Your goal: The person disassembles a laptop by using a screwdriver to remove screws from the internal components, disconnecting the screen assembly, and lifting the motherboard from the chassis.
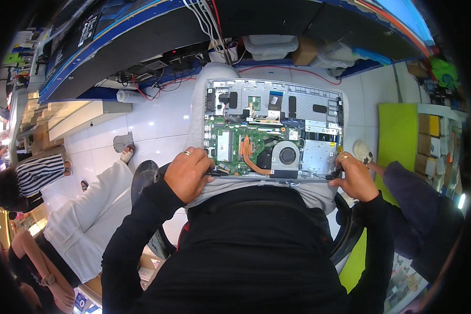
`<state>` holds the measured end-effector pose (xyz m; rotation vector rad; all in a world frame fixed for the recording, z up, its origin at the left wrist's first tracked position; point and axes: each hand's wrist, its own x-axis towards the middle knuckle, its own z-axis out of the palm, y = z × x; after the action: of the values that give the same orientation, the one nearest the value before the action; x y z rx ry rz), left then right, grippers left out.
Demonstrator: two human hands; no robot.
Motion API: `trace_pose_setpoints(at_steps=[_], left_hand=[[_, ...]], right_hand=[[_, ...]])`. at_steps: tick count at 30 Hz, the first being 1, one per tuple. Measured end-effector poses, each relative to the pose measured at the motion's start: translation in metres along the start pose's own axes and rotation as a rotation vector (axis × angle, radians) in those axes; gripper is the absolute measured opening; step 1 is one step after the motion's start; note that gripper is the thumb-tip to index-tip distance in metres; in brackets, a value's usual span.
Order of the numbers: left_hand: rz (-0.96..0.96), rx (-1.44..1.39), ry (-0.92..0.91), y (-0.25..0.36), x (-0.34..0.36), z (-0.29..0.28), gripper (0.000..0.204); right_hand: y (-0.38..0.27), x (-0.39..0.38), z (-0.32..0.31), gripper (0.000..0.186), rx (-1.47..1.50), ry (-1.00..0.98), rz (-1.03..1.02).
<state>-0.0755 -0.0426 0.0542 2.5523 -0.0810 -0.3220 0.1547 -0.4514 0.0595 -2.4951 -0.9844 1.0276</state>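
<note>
Head view, sole view. I find the opened silver-grey metal laptop base [275, 128] lying insides-up across my light grey fabric trouser legs [213, 73], its near edge toward my body. My left hand [189, 172] holds the near left corner in a narrow grip, thumb and fingers close together. My right hand [355, 177] holds the near right corner, also narrow; a small black part shows between thumb and fingers, and I cannot tell whether it is fixed to the base. Each hand wears 1 ring.

Inside the base I note 1 green circuit board [261, 142], 1 bent copper heat pipe [247, 152] and 1 round black fan [287, 156] in a silver housing. Beyond the base, 1 translucent plastic tub [269, 48] and 1 thin red cable [298, 69] show above the white tiled floor [162, 112].
</note>
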Motion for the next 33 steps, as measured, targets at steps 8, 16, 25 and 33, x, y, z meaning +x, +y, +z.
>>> trace_pose_setpoints(at_steps=[8,16,25,33], left_hand=[[-0.007,-0.029,-0.055,-0.005,0.003,-0.001,0.033],[0.029,0.003,-0.147,-0.006,0.015,-0.005,0.034],[0.016,0.006,-0.195,-0.004,0.023,-0.009,0.031],[0.007,0.014,-0.193,-0.004,0.023,-0.006,0.033]], right_hand=[[0.0,-0.002,0.003,0.053,-0.027,0.025,0.0],[0.006,-0.008,0.006,0.055,-0.026,0.072,-0.01],[0.005,0.0,0.001,0.052,-0.023,0.046,0.011],[0.006,-0.005,0.008,0.045,-0.029,0.085,0.017]])
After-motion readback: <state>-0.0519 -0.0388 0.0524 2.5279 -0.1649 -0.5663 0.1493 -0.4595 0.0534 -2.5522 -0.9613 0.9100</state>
